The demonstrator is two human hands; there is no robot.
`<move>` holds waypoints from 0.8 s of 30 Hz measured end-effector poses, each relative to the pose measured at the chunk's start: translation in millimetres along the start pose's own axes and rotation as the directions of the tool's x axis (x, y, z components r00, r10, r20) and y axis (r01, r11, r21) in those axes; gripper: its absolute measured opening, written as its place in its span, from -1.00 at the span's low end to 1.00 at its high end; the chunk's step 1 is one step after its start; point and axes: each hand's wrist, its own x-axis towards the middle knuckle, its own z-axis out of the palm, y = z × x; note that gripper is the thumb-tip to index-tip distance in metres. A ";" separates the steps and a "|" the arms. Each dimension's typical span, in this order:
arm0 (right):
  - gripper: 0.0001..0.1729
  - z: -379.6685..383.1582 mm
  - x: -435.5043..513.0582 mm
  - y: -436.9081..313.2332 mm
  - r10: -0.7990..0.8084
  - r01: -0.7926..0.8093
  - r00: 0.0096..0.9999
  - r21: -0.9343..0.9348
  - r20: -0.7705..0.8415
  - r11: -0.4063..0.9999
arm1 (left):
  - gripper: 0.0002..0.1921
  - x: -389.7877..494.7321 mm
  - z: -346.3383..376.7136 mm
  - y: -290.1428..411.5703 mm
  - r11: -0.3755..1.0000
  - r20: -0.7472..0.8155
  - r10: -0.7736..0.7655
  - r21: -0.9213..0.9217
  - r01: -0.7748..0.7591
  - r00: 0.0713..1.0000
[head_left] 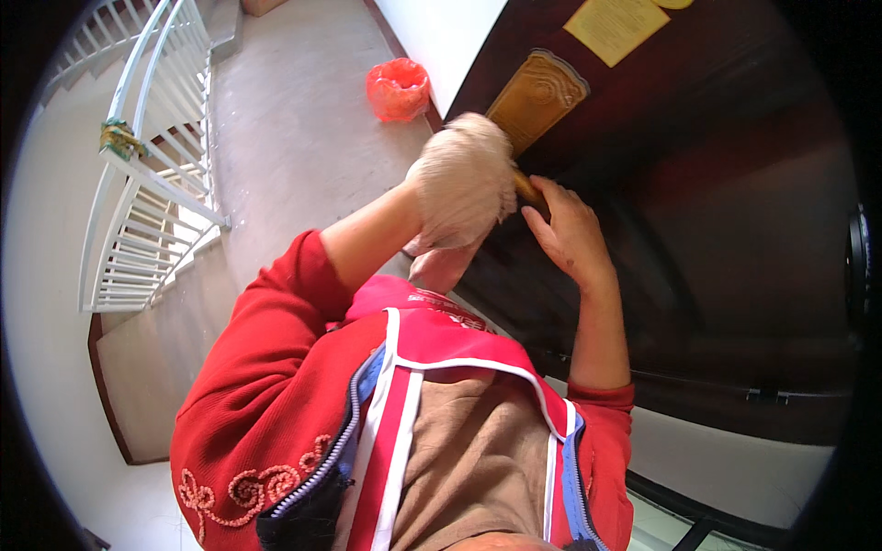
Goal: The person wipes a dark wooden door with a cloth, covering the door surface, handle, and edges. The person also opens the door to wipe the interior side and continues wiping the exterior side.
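My left hand [417, 180] is at the handle of a dark wooden door [716, 227], almost wholly covered by a beige cloth [465, 182] that it holds. The cloth is motion-blurred, and its tail [446, 267] hangs down. My right hand [573, 231] grips the end of the brass-coloured lever handle [527, 187], thumb and fingers on either side. Beyond the cloth shows the upper part of the ornate brass-coloured door plate [541, 96]. The cloth hides the plate's lower part and the inner end of the lever.
A red plastic bag [398, 93] stands open on the grey floor [296, 103] by the wall. White stair railings [162, 186] run along the left, with cloth tied around one post. A yellow paper [615, 29] bearing writing is stuck to the door. My red apron [462, 337] hangs below my arms.
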 end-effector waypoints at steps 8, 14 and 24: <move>-0.45 44.8 23.7 42.1 0.109 -0.227 0.970 0.644 0.218 0.730 | -0.62 39.7 45.0 57.2 0.972 -0.135 -0.190 0.116 0.206 0.972; -0.28 44.2 -11.6 81.3 0.090 -0.289 0.957 0.876 0.276 0.386 | -0.61 54.8 87.5 32.8 0.992 0.006 -0.083 -0.090 0.083 0.997; -0.53 27.3 -26.8 48.8 0.228 0.009 0.943 0.706 -0.241 0.708 | -0.70 41.7 42.3 81.9 0.986 -0.204 -0.166 -0.004 0.169 0.965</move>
